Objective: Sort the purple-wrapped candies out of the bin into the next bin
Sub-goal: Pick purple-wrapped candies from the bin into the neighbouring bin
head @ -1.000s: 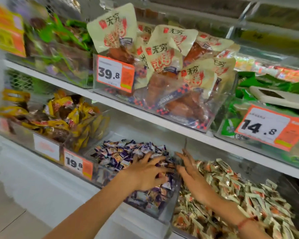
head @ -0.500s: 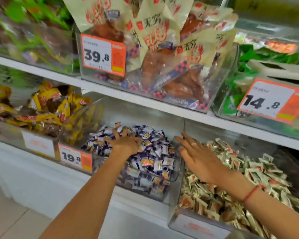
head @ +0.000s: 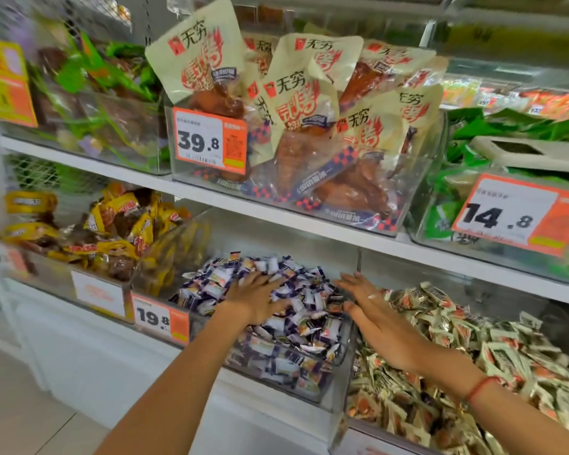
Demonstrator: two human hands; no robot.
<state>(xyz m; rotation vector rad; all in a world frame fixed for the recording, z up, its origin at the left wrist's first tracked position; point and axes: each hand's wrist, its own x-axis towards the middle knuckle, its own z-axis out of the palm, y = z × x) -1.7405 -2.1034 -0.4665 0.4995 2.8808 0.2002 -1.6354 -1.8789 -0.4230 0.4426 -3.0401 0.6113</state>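
Purple candies (head: pixel 296 310): heaped in the clear middle bin (head: pixel 312 389) on the lower shelf, the pile cresting above its front wall. Any strays hiding in the bin to the right are too small to pick out.
Just changed: left hand (head: pixel 260 298) slides back from the far-left of the heap toward its middle and flattens out, while the right hand (head: pixel 380 318) eases off the divider and comes back over its own bin.
Left grip: fingers spread, palm pressing flat on the purple pile, pinching nothing.
Right grip: fingers straight and close together, hovering by the divider between the two bins, holding nothing.
What it means: looks like a drop-off is done and the heap is being levelled, so the next hunt for purple strays should start on the right.
Right bin (head: pixel 339 431): packed with cream-and-orange candies (head: pixel 493 353).
Left bin (head: pixel 46 277): yellow-wrapped snacks (head: pixel 119 224), with a 19.8 price tag (head: pixel 160 318) next to it.
Upper shelf (head: pixel 309 224): a clear bin of beige snack pouches (head: pixel 296 103) tagged 39.8, green packs (head: pixel 513 126) tagged 14.8 to the right.
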